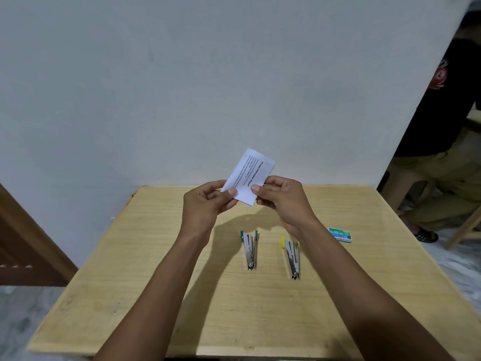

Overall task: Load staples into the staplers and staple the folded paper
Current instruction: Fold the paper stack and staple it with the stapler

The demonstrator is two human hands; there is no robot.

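Head view, looking down over a pale wooden counter (pixel 145 269) set against a plain light wall (pixel 182 74). Two bare forearms reach in from the near edge and meet above the counter's far edge. Between them is the folded paper (pixel 250 173), a small white rectangle printed with black text, held up in the air and tilted, clear of the counter. The left hand (pixel 205 204) has its grip pinched on the paper's lower left corner, thumb on the printed face and fingers curled behind. The right hand (pixel 283 201) pinches the lower right edge in the same way, thumb in front. The two thumbs sit close together without touching. On the counter below, around its middle, lie two small metal staplers side by side and a little apart. The teal stapler (pixel 250 250) is on the left and the yellow stapler (pixel 292 257) on the right, partly behind the right forearm. Each lies open in a narrow V that widens toward the far edge. A green staple box (pixel 339 235) lies flat nearer the right edge, beyond the right forearm. A brown wooden door (pixel 28 246) shows at the left. Past the wall on the right sits a second person (pixel 442 142) in a dark top and khaki trousers.
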